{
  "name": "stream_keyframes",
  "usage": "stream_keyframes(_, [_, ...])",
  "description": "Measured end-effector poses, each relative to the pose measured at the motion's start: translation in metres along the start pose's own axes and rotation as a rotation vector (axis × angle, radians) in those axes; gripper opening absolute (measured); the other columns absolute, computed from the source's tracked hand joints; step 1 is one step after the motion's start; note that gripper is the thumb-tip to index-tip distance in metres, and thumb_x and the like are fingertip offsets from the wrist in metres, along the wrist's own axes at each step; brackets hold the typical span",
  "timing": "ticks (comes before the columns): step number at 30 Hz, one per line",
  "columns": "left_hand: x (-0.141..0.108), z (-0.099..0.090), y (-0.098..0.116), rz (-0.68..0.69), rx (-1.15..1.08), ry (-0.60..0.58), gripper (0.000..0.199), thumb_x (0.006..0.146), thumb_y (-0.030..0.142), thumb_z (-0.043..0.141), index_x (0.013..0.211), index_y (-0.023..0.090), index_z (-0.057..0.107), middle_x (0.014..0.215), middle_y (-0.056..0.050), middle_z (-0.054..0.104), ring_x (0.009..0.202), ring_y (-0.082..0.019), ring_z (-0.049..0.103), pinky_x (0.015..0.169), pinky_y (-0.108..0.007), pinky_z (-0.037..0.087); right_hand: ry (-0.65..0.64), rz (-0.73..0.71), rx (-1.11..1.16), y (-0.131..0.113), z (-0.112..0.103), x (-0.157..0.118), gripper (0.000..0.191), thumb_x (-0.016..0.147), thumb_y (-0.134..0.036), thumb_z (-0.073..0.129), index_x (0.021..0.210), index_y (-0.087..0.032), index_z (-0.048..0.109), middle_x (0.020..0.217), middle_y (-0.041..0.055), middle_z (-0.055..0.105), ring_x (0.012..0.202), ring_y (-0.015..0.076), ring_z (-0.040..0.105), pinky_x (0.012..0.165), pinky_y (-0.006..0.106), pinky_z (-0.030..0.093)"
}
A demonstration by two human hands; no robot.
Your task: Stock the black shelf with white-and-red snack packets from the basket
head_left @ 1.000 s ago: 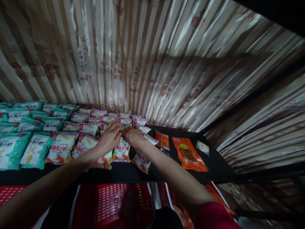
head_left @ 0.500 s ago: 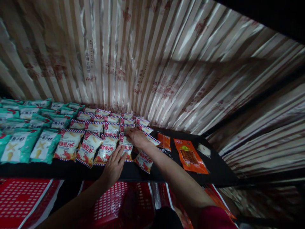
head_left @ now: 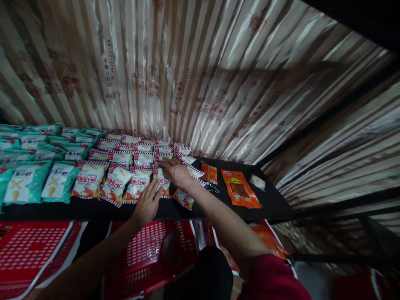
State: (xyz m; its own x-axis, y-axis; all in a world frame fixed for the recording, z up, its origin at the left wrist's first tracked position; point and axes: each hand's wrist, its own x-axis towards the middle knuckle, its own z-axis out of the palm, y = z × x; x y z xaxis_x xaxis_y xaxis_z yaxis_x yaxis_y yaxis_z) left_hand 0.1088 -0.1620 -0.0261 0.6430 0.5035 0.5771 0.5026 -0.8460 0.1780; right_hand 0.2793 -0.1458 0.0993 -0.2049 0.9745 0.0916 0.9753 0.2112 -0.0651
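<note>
Red-and-white snack bags [head_left: 114,183] with striped edges stand in rows on the black shelf. My left hand [head_left: 146,204] lies with fingers stretched out against the lower left of one snack bag [head_left: 162,182] in the front row. At that bag's upper edge is my right hand [head_left: 176,173], its fingers bent and closed on the bag's top; the fingertips are partly hidden. A tilted snack bag [head_left: 183,197] of the same kind sits just below my right wrist, partly covered by the forearm.
Teal snack bags [head_left: 58,183] fill the shelf's left side. To the right lie an orange packet [head_left: 240,188], a smaller orange packet [head_left: 208,173] and a white item [head_left: 257,182]. Red baskets [head_left: 34,246] stand below the shelf's front edge [head_left: 103,213]. A striped curtain [head_left: 150,66] hangs behind.
The camera view has shifted slightly, so the shelf sits higher and more of the baskets shows. Both hands stay at the same front-row bag, with little visible movement.
</note>
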Motion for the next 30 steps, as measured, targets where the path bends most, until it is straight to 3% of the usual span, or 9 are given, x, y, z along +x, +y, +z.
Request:
stream_keyframes(6, [-0.002,0.001,-0.001,-0.022,-0.035,-0.016,0.052,0.082,0.007,0.037,0.133,0.017,0.041,0.146,-0.014,0.031,0.138,-0.026,0.018,0.107,-0.048,0.032,0.286,0.027,0.12,-0.002,-0.007,-0.038,0.033,0.088,-0.018,0.044,0.12,-0.019,0.052,0.125,0.0114,0.051,0.118,0.0211,0.042,0.1,0.039,0.037])
stream_keyframes(12, [-0.004,-0.002,0.0,0.012,-0.064,-0.014,0.054,0.081,0.007,0.038,0.134,0.017,0.04,0.146,-0.013,0.03,0.138,-0.025,0.018,0.107,-0.048,0.032,0.692,0.348,0.192,-0.002,0.0,-0.092,0.032,0.089,-0.022,0.039,0.118,-0.021,0.054,0.123,0.0116,0.052,0.119,0.0235,0.044,0.101,0.045,0.037])
stream_keyframes(15, [-0.009,-0.003,0.002,0.046,-0.06,-0.05,0.053,0.081,0.006,0.036,0.133,0.017,0.042,0.146,-0.013,0.031,0.138,-0.025,0.017,0.107,-0.048,0.032,0.782,0.435,0.21,-0.007,0.015,-0.119,0.031,0.09,-0.022,0.036,0.115,-0.02,0.054,0.12,0.0125,0.054,0.116,0.0229,0.047,0.099,0.045,0.039])
stream_keyframes(18, [-0.018,-0.004,0.006,0.073,-0.063,-0.087,0.051,0.081,0.007,0.036,0.13,0.015,0.044,0.143,-0.014,0.036,0.138,-0.026,0.019,0.107,-0.048,0.032,0.798,0.42,0.249,-0.019,0.034,-0.141,0.03,0.089,-0.019,0.036,0.112,-0.018,0.054,0.115,0.0131,0.057,0.113,0.0221,0.049,0.096,0.043,0.041])
stream_keyframes(23, [-0.039,-0.003,0.021,0.083,-0.113,-0.11,0.048,0.083,0.009,0.034,0.129,0.01,0.044,0.143,-0.017,0.036,0.138,-0.027,0.018,0.107,-0.049,0.032,0.686,0.41,0.327,-0.048,0.066,-0.164,0.032,0.087,-0.014,0.035,0.112,-0.019,0.055,0.112,0.0126,0.058,0.11,0.0215,0.051,0.094,0.042,0.043])
stream_keyframes(30, [-0.097,0.008,0.053,0.1,-0.211,-0.147,0.05,0.08,0.007,0.031,0.128,0.009,0.045,0.136,-0.018,0.044,0.135,-0.027,0.028,0.104,-0.05,0.036,0.416,0.368,0.377,-0.093,0.118,-0.185,0.037,0.084,-0.009,0.035,0.112,-0.02,0.057,0.113,0.0111,0.059,0.112,0.0199,0.05,0.095,0.038,0.043])
